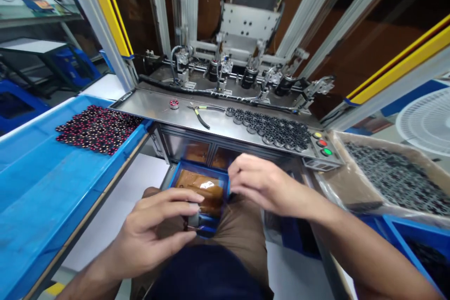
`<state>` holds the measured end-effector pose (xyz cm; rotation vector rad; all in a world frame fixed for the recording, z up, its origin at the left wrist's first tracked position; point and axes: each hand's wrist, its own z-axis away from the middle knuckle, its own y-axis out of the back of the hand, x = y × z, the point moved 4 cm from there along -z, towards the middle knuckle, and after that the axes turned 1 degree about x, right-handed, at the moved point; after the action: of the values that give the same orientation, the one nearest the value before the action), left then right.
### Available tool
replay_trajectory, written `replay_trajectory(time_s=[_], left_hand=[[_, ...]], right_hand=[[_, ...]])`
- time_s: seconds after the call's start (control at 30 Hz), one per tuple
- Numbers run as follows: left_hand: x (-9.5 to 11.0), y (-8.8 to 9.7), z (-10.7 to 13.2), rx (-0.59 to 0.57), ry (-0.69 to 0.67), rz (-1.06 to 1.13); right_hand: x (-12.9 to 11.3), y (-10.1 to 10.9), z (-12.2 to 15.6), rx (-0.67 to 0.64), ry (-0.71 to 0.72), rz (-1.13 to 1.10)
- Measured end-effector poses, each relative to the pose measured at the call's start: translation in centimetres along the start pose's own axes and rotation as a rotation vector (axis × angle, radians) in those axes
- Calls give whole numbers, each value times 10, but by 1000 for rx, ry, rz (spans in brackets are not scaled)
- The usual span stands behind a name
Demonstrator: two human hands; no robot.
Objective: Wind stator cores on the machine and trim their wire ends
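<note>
My left hand (154,232) is low in the middle, over my lap, with its fingers curled round a small dark grey part (193,219). My right hand (262,183) is just to the right and above it, fingers bent and pinched at the edge of a small blue bin (199,173) with a brown lining. What the right fingers hold, if anything, is hidden. The bin sits below the front of a steel machine shelf (151,105).
On the shelf lie several black ring-shaped parts (274,127), pliers (201,115) and one red-wound part (174,103). Yellow, red and green buttons (321,143) sit at its right end. A blue tray (42,183) at left holds red-wound parts (98,129). A cardboard box (397,178) of black parts is at right.
</note>
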<state>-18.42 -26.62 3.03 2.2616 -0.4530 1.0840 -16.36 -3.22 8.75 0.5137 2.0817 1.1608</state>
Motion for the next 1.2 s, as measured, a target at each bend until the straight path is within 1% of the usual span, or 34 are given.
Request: replay_trajectory(time_s=[0.07,0.1,0.17,0.2,0.27,0.3,0.37,0.43,0.57,0.7,0.8,0.9,0.97,1.0,1.03,1.07,1.1,1.13,1.17,1.2], left_hand=[[-7,8,4,166,83,53],[-11,11,5,260,122,79],[-19,15,5,419,186,137],[-23,15,4,472,209,169],[-28,15,3,529,247,235],[-31,15,3,544,263,263],[-34,16,5,578,279,288],[-36,19,8,622,273,284],[-39,24,12,700,242,307],[-41,23,11,732,269,375],[-40,18,10,714,306,418],[-38,13,10,698,343,442],[-38,11,10,677,376,456],[-38,9,10,658,392,463],[-37,8,10,635,401,470],[-37,8,9,609,404,479],[-35,7,9,581,401,491],[-34,6,8,553,396,505],[-33,5,7,527,391,518],[-32,4,6,506,385,528]], right_hand=[[37,0,-19,51,-83,46],[59,-1,-32,95,-158,98],[105,-9,-61,148,-378,221],[125,-17,-76,159,-428,254],[157,-35,-103,139,-485,287],[169,-44,-114,118,-503,295],[185,-60,-127,67,-541,308],[193,-69,-131,24,-568,315],[192,-72,-125,-16,-569,284],[186,-67,-117,25,-582,185],[185,-55,-111,119,-610,49],[181,-36,-97,259,-643,-157],[168,-26,-78,338,-650,-297],[158,-25,-66,369,-646,-378],[145,-28,-51,390,-643,-486],[130,-36,-35,398,-640,-594],[113,-49,-17,422,-646,-828],[94,-68,2,384,-666,-1044],[74,-88,21,337,-704,-1171],[55,-109,40,310,-739,-1242]])
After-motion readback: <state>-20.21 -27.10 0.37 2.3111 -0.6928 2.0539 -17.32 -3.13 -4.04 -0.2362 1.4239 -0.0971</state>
